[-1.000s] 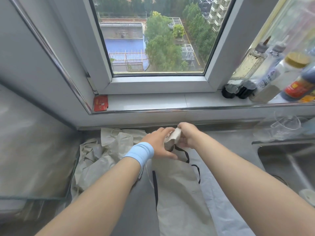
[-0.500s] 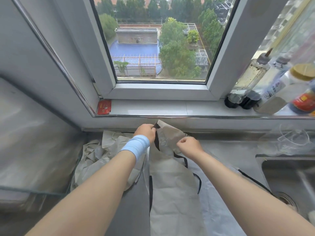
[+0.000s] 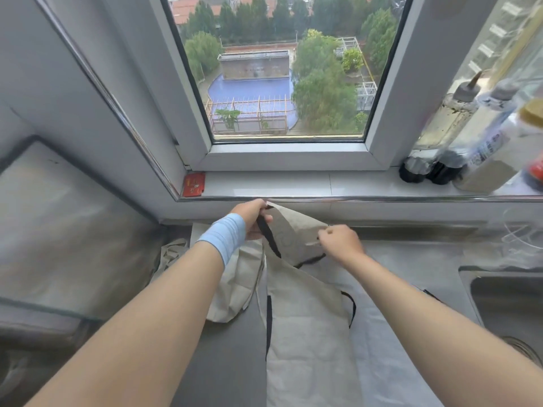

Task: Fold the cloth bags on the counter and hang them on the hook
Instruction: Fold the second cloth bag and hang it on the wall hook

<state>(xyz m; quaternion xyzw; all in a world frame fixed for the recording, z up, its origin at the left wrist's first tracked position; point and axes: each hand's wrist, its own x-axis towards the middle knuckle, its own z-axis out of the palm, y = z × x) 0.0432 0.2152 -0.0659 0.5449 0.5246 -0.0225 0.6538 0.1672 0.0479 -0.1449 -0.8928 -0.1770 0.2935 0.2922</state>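
Left hand (image 3: pixel 251 218) is pinching the bag (image 3: pixel 305 318) at its top corner by the black strap. Right hand (image 3: pixel 340 243) is gripping the other edge. Top is being held up at the counter's (image 3: pixel 223 362) back edge. Bag bottom is cut off. Second bag (image 3: pixel 235 286) is lying half hidden behind the left arm.

Cloth bag (image 3: pixel 305 312) on counter (image 3: pixel 411 259) — sink (image 3: pixel 505 301) right, bottles (image 3: pixel 458 136) on sill behind.

bottle labels (image 3: pixel 487 145), red card (image 3: pixel 194 185) — print illegible
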